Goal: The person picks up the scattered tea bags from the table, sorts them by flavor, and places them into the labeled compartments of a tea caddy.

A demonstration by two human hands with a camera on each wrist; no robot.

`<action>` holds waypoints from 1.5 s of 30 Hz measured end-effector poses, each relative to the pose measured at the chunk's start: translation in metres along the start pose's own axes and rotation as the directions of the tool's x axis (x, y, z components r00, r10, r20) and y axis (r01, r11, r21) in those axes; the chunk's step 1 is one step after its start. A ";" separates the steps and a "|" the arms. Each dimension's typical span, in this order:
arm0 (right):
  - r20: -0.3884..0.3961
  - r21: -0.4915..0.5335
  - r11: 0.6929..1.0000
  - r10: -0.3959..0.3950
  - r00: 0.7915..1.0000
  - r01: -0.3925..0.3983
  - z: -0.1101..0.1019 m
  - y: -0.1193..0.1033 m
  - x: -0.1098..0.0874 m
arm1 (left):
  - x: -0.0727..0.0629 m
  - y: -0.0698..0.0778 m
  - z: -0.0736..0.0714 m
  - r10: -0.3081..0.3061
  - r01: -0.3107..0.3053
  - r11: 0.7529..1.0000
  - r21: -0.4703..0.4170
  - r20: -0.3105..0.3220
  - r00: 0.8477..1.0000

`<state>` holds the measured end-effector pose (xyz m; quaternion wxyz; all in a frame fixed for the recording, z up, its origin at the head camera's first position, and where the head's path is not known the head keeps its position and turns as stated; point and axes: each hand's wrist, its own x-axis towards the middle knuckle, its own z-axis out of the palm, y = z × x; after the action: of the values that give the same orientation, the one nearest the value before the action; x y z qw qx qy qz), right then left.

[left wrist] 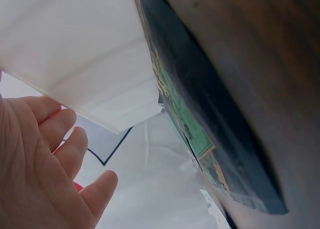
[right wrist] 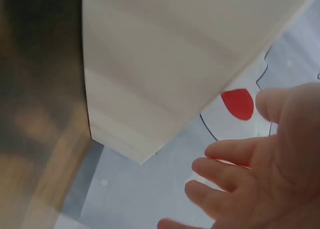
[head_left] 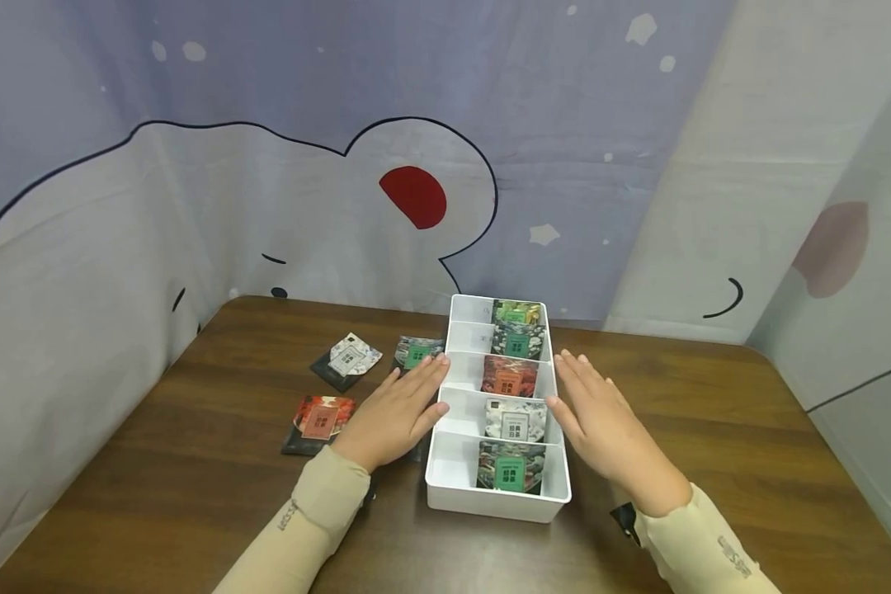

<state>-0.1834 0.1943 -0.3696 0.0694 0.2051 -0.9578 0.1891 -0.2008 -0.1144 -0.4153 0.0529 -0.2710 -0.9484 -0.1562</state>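
A long white divided box (head_left: 490, 502) stands on the table, one tea packet in each compartment. Front to back are a green-labelled packet (head_left: 510, 470), a white packet (head_left: 516, 422), a red packet (head_left: 508, 378), a dark packet with green label (head_left: 518, 341) and a yellow-green packet (head_left: 517, 313). Along the box's left side lies my left hand (head_left: 397, 412), fingers straight, fingertips right at the rim. On the opposite side my right hand (head_left: 605, 421) is held with straight fingers near the right wall. Neither hand holds anything.
Left of the box, several packets lie on the brown wooden table (head_left: 215, 487): a red one (head_left: 319, 421), a white one (head_left: 349, 358) on a dark one, and a green-labelled one (head_left: 417, 352) beside the box. A patterned curtain (head_left: 304, 206) hangs behind the table.
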 end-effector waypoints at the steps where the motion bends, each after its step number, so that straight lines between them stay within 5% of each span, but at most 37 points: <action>1: 0.013 -0.009 1.000 0.007 1.000 -0.007 0.002 -0.001 -0.003 | 0.000 0.000 0.001 0.001 -0.001 1.000 0.003 -0.002 1.000; 18: 0.146 -0.028 0.997 0.070 0.987 -0.067 0.021 -0.003 -0.020 | -0.001 -0.003 -0.009 -0.026 0.026 0.999 0.038 -0.009 1.000; 27: 0.120 -0.024 0.999 0.036 0.992 -0.033 0.022 -0.002 -0.022 | -0.004 -0.009 -0.027 0.013 0.008 0.993 0.119 -0.175 0.984; 31: 0.121 -0.020 0.999 0.031 0.992 -0.029 0.023 -0.001 -0.021 | -0.006 -0.013 -0.037 -0.052 0.059 0.998 0.028 -0.222 0.974; 34: 0.121 -0.012 1.000 0.029 0.992 -0.028 0.023 -0.001 -0.021 | -0.007 -0.016 -0.042 -0.190 0.168 0.976 -0.139 -0.162 0.968; 38: 0.120 -0.006 1.000 0.026 0.992 -0.025 0.022 -0.001 -0.022 | -0.008 -0.022 -0.043 -0.338 0.317 0.901 -0.297 -0.022 0.941; 45: 0.129 -0.003 1.000 0.027 0.991 -0.026 0.021 -0.002 -0.022 | -0.008 -0.028 -0.035 -0.429 0.443 0.843 -0.307 0.116 0.896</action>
<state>-0.1639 0.1919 -0.3932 0.0050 0.2041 -0.9631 0.1756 -0.2088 -0.1524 -0.3910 -0.0499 -0.0568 -0.9469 -0.3124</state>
